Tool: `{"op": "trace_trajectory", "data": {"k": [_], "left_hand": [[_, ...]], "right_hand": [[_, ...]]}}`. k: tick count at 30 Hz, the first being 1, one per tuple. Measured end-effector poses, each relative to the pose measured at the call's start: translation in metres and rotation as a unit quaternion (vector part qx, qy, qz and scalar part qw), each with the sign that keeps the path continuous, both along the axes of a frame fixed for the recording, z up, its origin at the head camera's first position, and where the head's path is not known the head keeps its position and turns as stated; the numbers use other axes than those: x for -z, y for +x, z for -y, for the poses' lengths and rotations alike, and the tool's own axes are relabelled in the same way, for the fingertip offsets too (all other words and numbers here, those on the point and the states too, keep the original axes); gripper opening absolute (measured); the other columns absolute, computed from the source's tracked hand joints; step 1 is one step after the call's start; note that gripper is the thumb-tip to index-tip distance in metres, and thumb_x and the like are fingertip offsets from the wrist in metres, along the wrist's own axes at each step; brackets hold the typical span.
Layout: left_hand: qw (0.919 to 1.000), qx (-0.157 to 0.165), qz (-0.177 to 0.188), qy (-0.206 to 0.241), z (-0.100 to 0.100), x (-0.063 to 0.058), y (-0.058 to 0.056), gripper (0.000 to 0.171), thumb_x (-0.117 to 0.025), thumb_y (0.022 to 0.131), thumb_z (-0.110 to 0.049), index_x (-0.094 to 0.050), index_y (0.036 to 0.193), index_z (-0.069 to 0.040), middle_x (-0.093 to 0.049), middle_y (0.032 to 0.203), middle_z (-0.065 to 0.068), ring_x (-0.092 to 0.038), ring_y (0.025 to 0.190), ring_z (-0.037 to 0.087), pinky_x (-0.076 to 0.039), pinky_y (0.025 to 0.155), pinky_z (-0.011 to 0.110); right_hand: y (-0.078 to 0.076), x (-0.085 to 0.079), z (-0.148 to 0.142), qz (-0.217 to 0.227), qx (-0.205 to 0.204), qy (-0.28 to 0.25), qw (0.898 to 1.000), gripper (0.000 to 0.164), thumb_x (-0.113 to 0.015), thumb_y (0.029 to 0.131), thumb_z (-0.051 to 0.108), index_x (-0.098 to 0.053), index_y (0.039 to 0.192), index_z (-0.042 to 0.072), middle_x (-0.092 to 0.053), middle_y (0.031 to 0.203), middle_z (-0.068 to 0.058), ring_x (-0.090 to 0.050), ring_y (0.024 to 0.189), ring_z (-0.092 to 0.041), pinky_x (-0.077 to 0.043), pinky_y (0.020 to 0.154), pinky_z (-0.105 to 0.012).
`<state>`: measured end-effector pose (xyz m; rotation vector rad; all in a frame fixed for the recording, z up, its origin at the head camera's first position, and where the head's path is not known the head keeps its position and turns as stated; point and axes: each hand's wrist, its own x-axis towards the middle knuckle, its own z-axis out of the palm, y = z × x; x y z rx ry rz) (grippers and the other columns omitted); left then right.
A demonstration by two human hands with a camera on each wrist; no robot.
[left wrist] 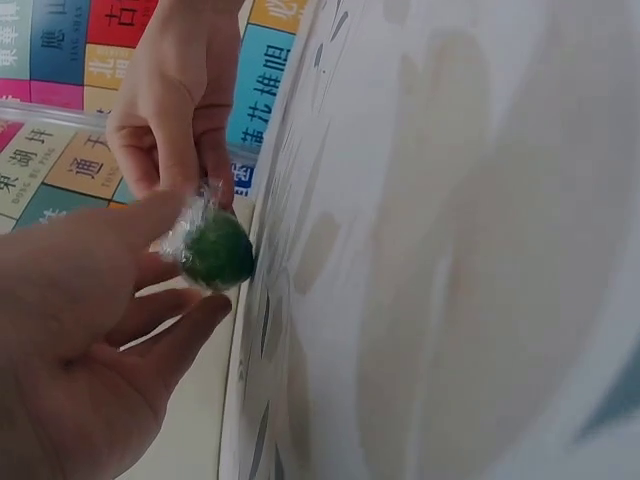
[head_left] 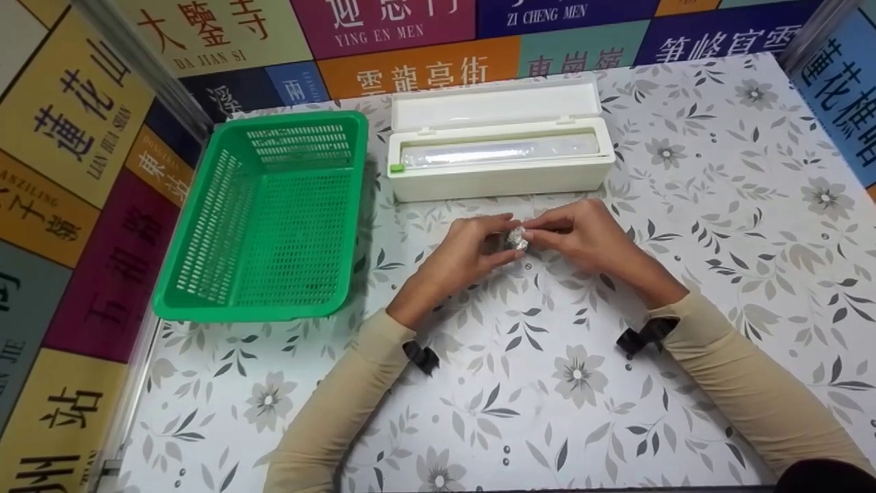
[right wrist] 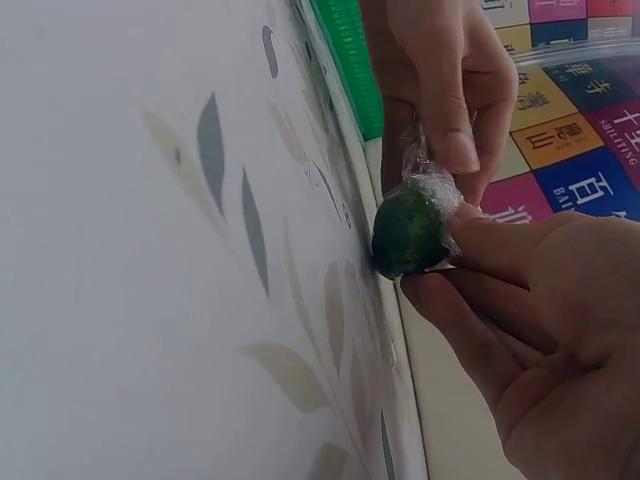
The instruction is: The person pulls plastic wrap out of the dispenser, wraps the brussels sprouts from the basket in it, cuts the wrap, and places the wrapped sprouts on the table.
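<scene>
A small round dark-green fruit [left wrist: 220,252], much like a lime, is wrapped in crinkled clear plastic film [right wrist: 437,190]. My left hand [head_left: 460,245] and right hand [head_left: 592,238] meet at it, a little above the table. From the right, my thumb and fingers pinch the gathered film and the side of the fruit [right wrist: 405,232]. My left hand curls around the other side, its thumb on the film in the right wrist view. In the head view the fruit [head_left: 517,238] shows only as a shiny bit between the fingertips.
Behind the hands stands a long white dispenser box [head_left: 503,179], lid [head_left: 496,109] raised, with a roll of clear film [head_left: 499,149] inside. At the left, a green slotted plastic basket [head_left: 356,205] sits on the floral-covered table [head_left: 479,418]. Printed panels [head_left: 417,72] border the table.
</scene>
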<state>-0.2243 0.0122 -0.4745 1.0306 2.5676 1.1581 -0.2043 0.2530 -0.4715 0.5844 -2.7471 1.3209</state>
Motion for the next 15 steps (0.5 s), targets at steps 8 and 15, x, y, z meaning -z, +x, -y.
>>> {"op": "trace_trajectory", "data": {"k": [8,15], "left_hand": [[0.9985,0.009,-0.053,-0.009,-0.0001,0.0005,-0.0050,0.041,-0.074,0.104,-0.023,-0.070,0.141,-0.005,-0.076,0.134,0.012,-0.073,0.125,0.024,-0.057,0.110,0.030],[0.9983,0.014,-0.056,-0.012,-0.0037,0.0052,-0.0094,0.052,-0.078,0.102,-0.020,-0.063,0.148,-0.002,-0.074,0.139,0.014,-0.071,0.129,0.026,-0.054,0.114,0.030]], "right_hand": [[-0.0020,0.0019,0.0021,0.025,0.003,-0.024,0.999,0.023,-0.087,0.095,0.028,-0.086,0.109,0.010,-0.085,0.106,-0.006,-0.083,0.099,-0.020,-0.061,0.079,-0.013],[-0.0017,0.0038,0.0040,0.045,0.021,-0.041,0.998,0.024,-0.083,0.099,0.026,-0.082,0.111,0.005,-0.084,0.108,-0.013,-0.083,0.101,-0.026,-0.061,0.080,-0.012]]}}
